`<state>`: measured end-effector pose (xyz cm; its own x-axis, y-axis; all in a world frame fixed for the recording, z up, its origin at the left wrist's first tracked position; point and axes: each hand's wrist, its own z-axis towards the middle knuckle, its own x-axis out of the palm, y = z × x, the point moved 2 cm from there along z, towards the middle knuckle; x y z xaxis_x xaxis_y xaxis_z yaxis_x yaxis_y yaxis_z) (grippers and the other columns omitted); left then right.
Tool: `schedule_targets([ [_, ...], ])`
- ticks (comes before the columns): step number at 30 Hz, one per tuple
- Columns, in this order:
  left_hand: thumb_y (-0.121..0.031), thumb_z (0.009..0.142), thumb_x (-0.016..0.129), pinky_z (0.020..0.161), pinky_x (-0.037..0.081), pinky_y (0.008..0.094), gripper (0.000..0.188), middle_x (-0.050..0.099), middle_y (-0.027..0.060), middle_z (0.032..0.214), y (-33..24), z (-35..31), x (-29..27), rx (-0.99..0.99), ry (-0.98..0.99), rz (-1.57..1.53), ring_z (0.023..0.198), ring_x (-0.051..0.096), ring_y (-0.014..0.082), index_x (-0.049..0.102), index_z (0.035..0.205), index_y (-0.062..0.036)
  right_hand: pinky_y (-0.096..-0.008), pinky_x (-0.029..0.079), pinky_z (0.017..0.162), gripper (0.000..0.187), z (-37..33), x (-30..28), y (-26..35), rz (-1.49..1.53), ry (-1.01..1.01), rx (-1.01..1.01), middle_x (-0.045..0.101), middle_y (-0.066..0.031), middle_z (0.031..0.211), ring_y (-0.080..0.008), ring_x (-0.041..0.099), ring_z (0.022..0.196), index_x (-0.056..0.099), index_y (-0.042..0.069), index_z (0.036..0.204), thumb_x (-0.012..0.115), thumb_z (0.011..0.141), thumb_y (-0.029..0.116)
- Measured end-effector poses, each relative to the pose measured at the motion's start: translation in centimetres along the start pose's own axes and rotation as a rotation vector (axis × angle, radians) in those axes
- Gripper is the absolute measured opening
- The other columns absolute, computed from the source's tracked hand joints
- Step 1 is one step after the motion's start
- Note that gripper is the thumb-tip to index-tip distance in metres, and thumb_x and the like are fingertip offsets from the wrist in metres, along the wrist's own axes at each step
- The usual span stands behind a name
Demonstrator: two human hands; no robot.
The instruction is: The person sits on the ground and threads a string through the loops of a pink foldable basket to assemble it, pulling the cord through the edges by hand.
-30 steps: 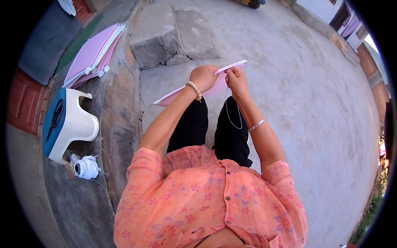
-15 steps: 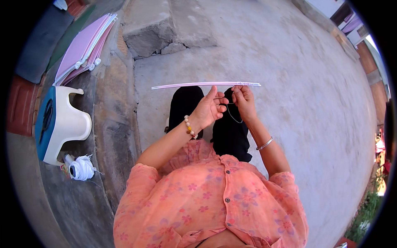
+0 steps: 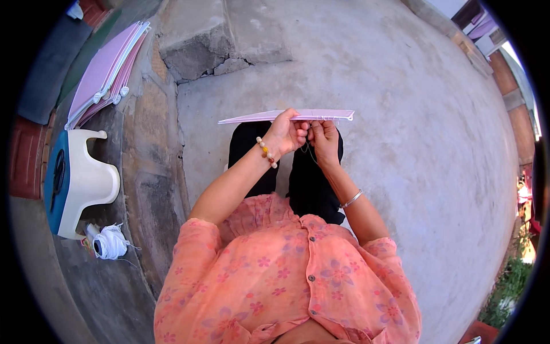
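A flat pale-pink panel (image 3: pixel 326 113) with white edging lies crosswise above my black-clad knees, seen at a low slant. White stitches or cord run along the right part of its near edge. My left hand (image 3: pixel 288 133) grips that near edge around its middle, thumb on top and fingers curled below. Close beside it, my right hand (image 3: pixel 325 143) is closed in a pinch at the panel's underside. A thin thread (image 3: pixel 311 152) hangs in a loop between the two hands. The fingertips of the right hand are partly hidden, and no needle can be made out.
To the left, a stack of similar pink panels (image 3: pixel 109 69) with white round tags leans on the step. Near it stands a white stool (image 3: pixel 94 180) with a blue top, dark scissors (image 3: pixel 58 172) on it. A spool of white cord (image 3: pixel 112 243) lies below. Broken concrete (image 3: pixel 197 51) juts out ahead.
The panel has tilted so more of its face shows. My left hand has moved from the thread to the panel's edge. My right hand has shifted slightly left and down, beside it.
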<state>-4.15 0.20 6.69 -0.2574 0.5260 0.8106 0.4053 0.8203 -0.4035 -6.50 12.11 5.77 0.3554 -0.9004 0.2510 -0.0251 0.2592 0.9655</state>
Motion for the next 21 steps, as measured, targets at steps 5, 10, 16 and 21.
schedule_targets([
  [5,-0.022,0.084,0.046,0.054,0.040,0.0261,0.022,0.052,0.0044,0.064,-0.2,-1.8,1.8,0.208,0.195,0.036,0.057,0.047,0.0148,0.053,0.077,-0.0028,-0.0189,0.037,0.047,0.011,0.4,-0.3,2.5,-0.032,0.145,-0.075,0.052,0.0011,0.064,-0.0048,0.045,0.053,0.054,0.002,0.087,0.048,0.092,0.010],
  [10,-0.020,0.087,0.049,0.060,0.044,0.0285,0.019,0.055,0.0052,0.068,2.7,-3.2,2.0,0.345,0.186,-0.025,0.060,0.049,0.0151,0.053,0.080,-0.0024,-0.0191,0.038,0.048,0.010,-0.5,-1.4,2.9,-0.141,0.218,-0.036,0.052,0.0002,0.066,-0.0052,0.046,0.054,0.053,0.002,0.087,0.047,0.092,0.007],
  [16,-0.017,0.092,0.045,0.064,0.046,0.0268,0.019,0.056,0.0048,0.073,5.8,-2.1,0.9,0.486,0.015,-0.077,0.064,0.051,0.0118,0.054,0.084,-0.0024,-0.0198,0.039,0.049,0.009,-1.1,-2.8,0.7,-0.080,0.191,0.088,0.053,0.0002,0.068,-0.0052,0.047,0.055,0.053,0.002,0.090,0.047,0.091,0.008],
  [21,-0.018,0.092,0.045,0.064,0.047,0.0260,0.018,0.057,0.0052,0.075,7.5,-0.1,-0.8,0.507,-0.069,-0.083,0.067,0.054,0.0119,0.054,0.085,-0.0032,-0.0228,0.047,0.059,0.013,-1.4,-4.6,2.1,-0.297,0.172,0.315,0.061,-0.0060,0.080,-0.0110,0.060,0.067,0.057,0.000,0.095,0.049,0.089,0.010],
])
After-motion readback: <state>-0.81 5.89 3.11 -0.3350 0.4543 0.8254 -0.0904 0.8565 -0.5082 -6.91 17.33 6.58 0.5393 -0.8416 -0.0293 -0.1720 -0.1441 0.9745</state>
